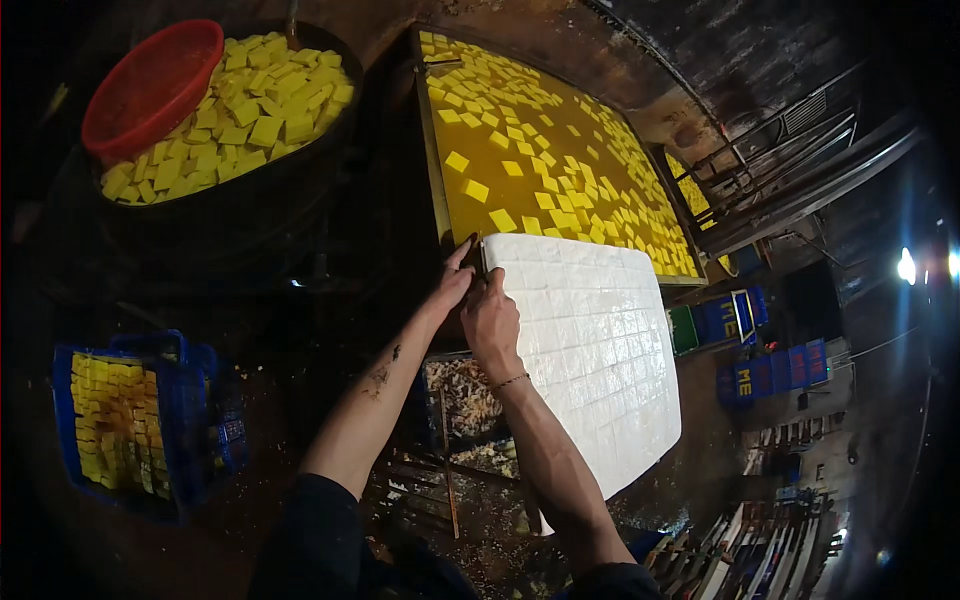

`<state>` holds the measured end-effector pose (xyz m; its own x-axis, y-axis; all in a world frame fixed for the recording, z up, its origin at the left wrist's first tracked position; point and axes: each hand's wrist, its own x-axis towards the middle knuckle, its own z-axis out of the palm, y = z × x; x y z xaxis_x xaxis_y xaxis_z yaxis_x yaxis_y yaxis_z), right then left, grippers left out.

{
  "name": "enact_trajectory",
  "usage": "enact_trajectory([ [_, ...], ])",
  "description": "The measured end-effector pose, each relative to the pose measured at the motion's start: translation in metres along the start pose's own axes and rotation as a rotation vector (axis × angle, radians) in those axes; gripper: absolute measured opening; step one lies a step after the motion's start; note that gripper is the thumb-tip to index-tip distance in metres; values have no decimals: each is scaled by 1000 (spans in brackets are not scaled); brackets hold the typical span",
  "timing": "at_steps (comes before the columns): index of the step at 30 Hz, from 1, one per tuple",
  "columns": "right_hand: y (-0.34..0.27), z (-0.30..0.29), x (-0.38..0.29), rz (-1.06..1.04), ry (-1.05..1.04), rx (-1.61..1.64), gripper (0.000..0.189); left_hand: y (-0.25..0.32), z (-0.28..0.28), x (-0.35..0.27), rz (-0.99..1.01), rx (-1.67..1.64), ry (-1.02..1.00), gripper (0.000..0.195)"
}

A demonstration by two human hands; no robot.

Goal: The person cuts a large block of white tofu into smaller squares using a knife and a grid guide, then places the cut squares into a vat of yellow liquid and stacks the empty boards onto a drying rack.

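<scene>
A large white tofu slab (585, 352), scored in a grid and wet on top, lies before me at a slant. My right hand (491, 322) is curled tight at its near left edge, thumb on top, around a thin dark strip that is mostly hidden. Just left of it my left hand (454, 277) reaches to the same corner with finger and thumb apart; whether it pinches something is too dark to tell. Beyond the slab, a rectangular vat (441, 172) of yellow liquid holds many floating yellow tofu squares (476, 190). The slab's far edge overlaps the vat's front.
At upper left a dark round tub (247, 187) is heaped with yellow squares, a red plastic basin (154, 86) resting on them. Blue crates (169, 435) with yellow pieces stand at lower left. Scraps fill a container (465, 397) below my arms. More crates (772, 375) are at right.
</scene>
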<state>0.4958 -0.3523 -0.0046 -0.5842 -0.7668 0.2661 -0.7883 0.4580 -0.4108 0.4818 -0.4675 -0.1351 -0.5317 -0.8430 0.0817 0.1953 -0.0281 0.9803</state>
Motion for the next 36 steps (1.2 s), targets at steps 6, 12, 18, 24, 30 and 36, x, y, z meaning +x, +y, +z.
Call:
enact_trajectory([
  [6,13,-23,-17,51,1,-118,18,57,13,-19,-4,-103,-102,39],
  [12,20,-53,-84,58,-113,-77,20,69,14,-43,230,114,100,31],
  [18,27,-101,-182,51,-106,-64,17,61,48,-136,296,17,99,30],
  [24,43,-137,-280,209,-219,-84,36,67,68,-258,259,-11,54,23],
  [30,72,-175,-374,362,-290,89,36,81,103,-385,-189,-100,13,26],
  [36,116,-158,-466,247,-115,340,20,22,145,-480,-826,-693,181,53],
])
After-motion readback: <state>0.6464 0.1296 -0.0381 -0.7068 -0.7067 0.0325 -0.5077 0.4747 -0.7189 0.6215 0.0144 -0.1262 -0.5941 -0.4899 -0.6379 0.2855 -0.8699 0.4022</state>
